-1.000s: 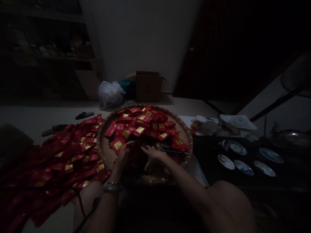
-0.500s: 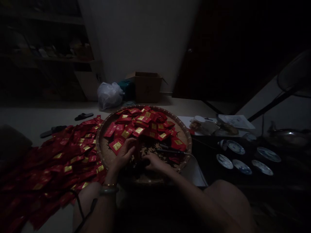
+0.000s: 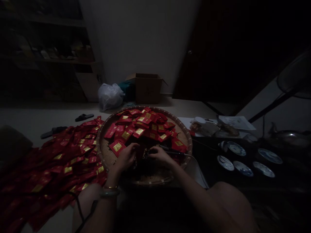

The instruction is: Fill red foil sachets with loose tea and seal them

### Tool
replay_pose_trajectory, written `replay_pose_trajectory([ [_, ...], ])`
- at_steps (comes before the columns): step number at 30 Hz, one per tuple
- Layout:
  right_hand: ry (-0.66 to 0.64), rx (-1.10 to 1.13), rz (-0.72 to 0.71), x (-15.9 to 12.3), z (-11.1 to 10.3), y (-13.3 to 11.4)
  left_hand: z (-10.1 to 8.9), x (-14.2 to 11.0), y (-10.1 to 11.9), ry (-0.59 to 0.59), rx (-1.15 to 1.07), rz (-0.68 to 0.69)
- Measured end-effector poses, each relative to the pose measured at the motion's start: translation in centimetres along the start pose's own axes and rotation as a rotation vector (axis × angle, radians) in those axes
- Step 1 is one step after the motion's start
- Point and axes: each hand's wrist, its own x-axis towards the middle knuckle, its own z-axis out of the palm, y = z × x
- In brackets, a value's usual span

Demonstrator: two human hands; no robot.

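A round woven bamboo tray lies in front of me, heaped with small red packets bearing gold labels. Dark, leaf-like bits are scattered over its near part. My left hand is curled over the tray beside a red packet; what its fingers hold is lost in shadow. Across from it, my right hand has its fingertips pinched together over the dark bits, their contents too dark to make out. A slim dark tool with a pale cord rests on the tray by my right hand.
A large pile of red packets covers the floor at left, near dark slippers. Behind the tray are a white plastic bag and an open cardboard box. Several blue-and-white dishes stand on the dark surface at right.
My right hand has risen slightly and moved away from me over the tray. My left hand has shifted a little lower in view. A reddish shape between them no longer shows clearly.
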Motion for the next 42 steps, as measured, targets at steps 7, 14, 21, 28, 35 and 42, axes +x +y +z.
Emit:
replay_pose_trajectory([
  [7,0.123,-0.411,0.008,5.5,-2.4,-1.6,0.0,-0.4,0.8,0.067,0.279,0.064],
  [14,-0.041,-0.603,0.064,7.2,-0.6,-2.0,0.5,-0.4,1.1,0.175,0.415,0.125],
  [21,-0.074,-0.531,-0.076,4.8,-0.8,-2.5,0.5,-0.4,0.4,0.228,0.370,0.182],
  [28,-0.026,0.032,-0.202,1.8,-5.9,-6.9,0.1,-0.2,1.3,0.218,0.509,0.359],
  [35,-0.269,0.163,-0.372,-0.3,-5.4,-11.5,0.2,-0.2,1.2,0.100,0.353,0.320],
  [42,-0.236,-0.150,-0.481,-0.6,-5.1,-12.1,0.2,-0.3,0.4,0.049,0.222,0.248],
])
